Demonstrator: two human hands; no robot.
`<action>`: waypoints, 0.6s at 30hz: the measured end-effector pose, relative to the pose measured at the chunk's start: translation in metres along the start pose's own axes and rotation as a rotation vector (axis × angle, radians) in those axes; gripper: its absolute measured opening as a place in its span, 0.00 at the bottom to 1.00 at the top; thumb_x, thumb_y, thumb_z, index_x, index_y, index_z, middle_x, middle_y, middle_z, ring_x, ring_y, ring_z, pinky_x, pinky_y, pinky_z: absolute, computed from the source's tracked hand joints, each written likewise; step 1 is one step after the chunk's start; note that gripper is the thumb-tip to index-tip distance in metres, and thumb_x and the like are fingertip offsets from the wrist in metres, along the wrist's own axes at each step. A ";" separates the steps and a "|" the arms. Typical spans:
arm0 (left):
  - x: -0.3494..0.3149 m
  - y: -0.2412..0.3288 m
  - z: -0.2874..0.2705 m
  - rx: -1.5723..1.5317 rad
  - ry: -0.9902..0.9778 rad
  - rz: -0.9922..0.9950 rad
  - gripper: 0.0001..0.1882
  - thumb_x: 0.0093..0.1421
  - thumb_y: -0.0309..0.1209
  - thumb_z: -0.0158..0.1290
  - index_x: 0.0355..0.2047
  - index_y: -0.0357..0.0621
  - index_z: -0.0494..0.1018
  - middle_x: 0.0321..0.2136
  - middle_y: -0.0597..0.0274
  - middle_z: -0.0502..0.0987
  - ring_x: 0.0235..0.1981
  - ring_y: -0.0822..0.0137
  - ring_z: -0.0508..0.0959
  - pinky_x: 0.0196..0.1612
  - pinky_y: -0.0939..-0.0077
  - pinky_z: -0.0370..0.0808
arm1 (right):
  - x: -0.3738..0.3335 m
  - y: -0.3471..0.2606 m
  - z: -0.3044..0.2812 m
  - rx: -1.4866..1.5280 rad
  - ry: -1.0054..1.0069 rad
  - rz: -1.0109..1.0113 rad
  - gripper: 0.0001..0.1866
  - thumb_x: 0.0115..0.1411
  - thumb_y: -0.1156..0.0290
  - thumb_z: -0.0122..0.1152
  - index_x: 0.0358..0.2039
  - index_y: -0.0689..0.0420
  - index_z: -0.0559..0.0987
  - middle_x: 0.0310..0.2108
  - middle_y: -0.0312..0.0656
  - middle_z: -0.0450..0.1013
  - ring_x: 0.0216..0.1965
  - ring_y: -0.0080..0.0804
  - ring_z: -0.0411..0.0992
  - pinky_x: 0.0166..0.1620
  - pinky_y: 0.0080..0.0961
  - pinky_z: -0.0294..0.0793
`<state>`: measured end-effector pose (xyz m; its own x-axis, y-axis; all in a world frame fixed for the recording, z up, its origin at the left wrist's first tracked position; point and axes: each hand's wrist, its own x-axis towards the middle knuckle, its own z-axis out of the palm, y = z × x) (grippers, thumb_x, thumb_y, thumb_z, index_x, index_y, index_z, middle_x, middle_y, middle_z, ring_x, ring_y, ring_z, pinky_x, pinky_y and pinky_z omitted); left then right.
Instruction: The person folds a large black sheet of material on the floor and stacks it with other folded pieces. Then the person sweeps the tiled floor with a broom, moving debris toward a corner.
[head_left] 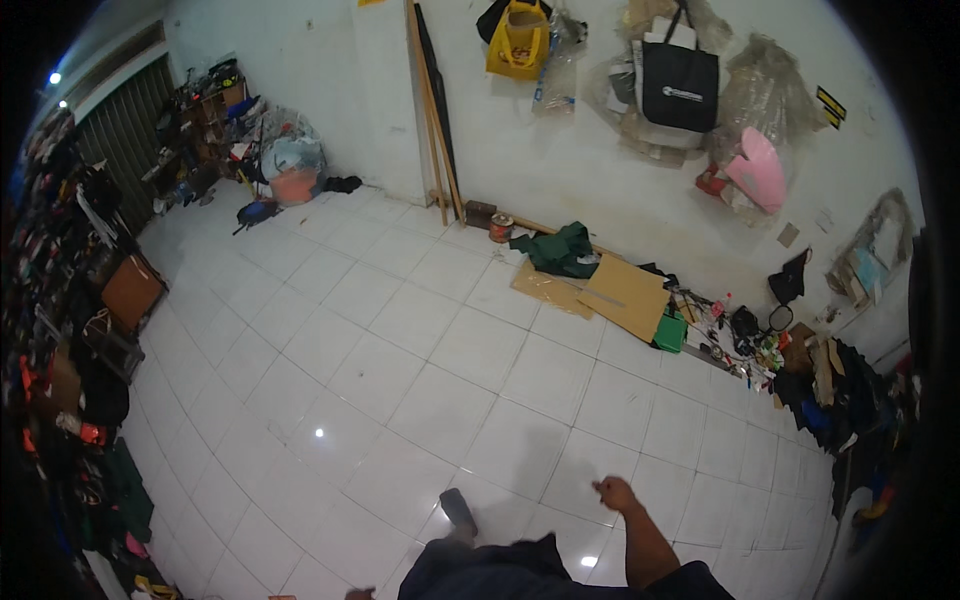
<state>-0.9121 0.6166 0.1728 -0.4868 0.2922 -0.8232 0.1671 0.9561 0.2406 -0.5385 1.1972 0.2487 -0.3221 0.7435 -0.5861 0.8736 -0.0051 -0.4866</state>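
Note:
My right hand [615, 493] hangs over the white tiled floor [430, 400] at the lower right, its forearm bare. Its fingers are loosely bent, their tips apart, and nothing shows between them. Only a sliver of my left hand [360, 594] enters at the bottom edge; its fingers are mostly cut off. Neither hand touches any object. Between them my foot, in a grey shoe [458, 508], steps forward on the tiles.
Along the right wall lie a flat cardboard piece [625, 298], dark green cloth [560, 250], a tin can [501, 228] and a green box [670, 333]. Bags, including a black tote [679, 85], hang above. Wooden poles [437, 120] lean there. Crowded goods [60, 300] line the left.

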 end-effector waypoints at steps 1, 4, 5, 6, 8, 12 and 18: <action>0.029 0.028 -0.037 0.199 0.018 0.168 0.15 0.59 0.41 0.45 0.42 0.49 0.74 0.28 0.55 0.78 0.25 0.55 0.78 0.32 0.57 0.75 | 0.004 0.003 0.017 -0.036 -0.029 0.002 0.25 0.56 0.48 0.58 0.23 0.62 0.76 0.18 0.44 0.74 0.23 0.32 0.74 0.32 0.30 0.73; 0.090 0.132 -0.156 -0.627 0.302 0.045 0.17 0.57 0.39 0.53 0.38 0.36 0.72 0.28 0.55 0.77 0.27 0.66 0.76 0.33 0.71 0.75 | 0.001 0.027 0.071 -0.444 -0.168 -0.241 0.29 0.57 0.42 0.46 0.23 0.56 0.80 0.21 0.44 0.75 0.29 0.39 0.76 0.38 0.36 0.72; 0.108 0.172 -0.202 -0.767 0.360 0.168 0.18 0.56 0.37 0.56 0.36 0.32 0.71 0.28 0.57 0.75 0.28 0.70 0.74 0.33 0.76 0.73 | 0.006 0.031 0.083 -0.525 -0.228 -0.315 0.21 0.55 0.48 0.50 0.25 0.52 0.81 0.21 0.42 0.76 0.29 0.38 0.76 0.36 0.36 0.72; 0.121 0.211 -0.245 -0.751 0.398 0.173 0.18 0.56 0.38 0.56 0.37 0.32 0.71 0.28 0.58 0.75 0.27 0.69 0.74 0.32 0.75 0.73 | 0.010 0.032 0.095 -0.686 -0.254 -0.481 0.14 0.52 0.55 0.53 0.26 0.49 0.82 0.21 0.41 0.76 0.29 0.37 0.76 0.35 0.36 0.73; 0.146 0.280 -0.320 -0.762 0.461 0.247 0.18 0.56 0.38 0.55 0.37 0.33 0.70 0.28 0.58 0.75 0.27 0.69 0.74 0.31 0.75 0.73 | 0.034 0.026 0.106 -0.106 -0.362 0.132 0.13 0.51 0.56 0.55 0.26 0.49 0.82 0.23 0.40 0.76 0.30 0.37 0.76 0.36 0.37 0.73; 0.208 0.358 -0.405 -0.799 0.514 0.242 0.18 0.56 0.38 0.55 0.37 0.33 0.71 0.28 0.58 0.75 0.26 0.69 0.74 0.30 0.75 0.73 | 0.153 -0.021 0.084 0.049 -0.380 0.364 0.11 0.48 0.58 0.58 0.25 0.49 0.81 0.28 0.40 0.77 0.32 0.38 0.76 0.37 0.37 0.73; 0.288 0.349 -0.375 -0.823 0.333 -0.188 0.22 0.54 0.43 0.56 0.33 0.31 0.73 0.25 0.52 0.77 0.21 0.63 0.75 0.24 0.70 0.72 | 0.432 -0.189 -0.060 -1.009 -0.467 -0.670 0.09 0.44 0.60 0.63 0.24 0.49 0.81 0.35 0.39 0.77 0.36 0.39 0.75 0.39 0.39 0.74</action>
<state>-1.3153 1.0424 0.2128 -0.6884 -0.0012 -0.7253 -0.5429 0.6639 0.5142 -0.8203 1.5596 0.1263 -0.7182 0.1018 -0.6884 0.3153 0.9295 -0.1915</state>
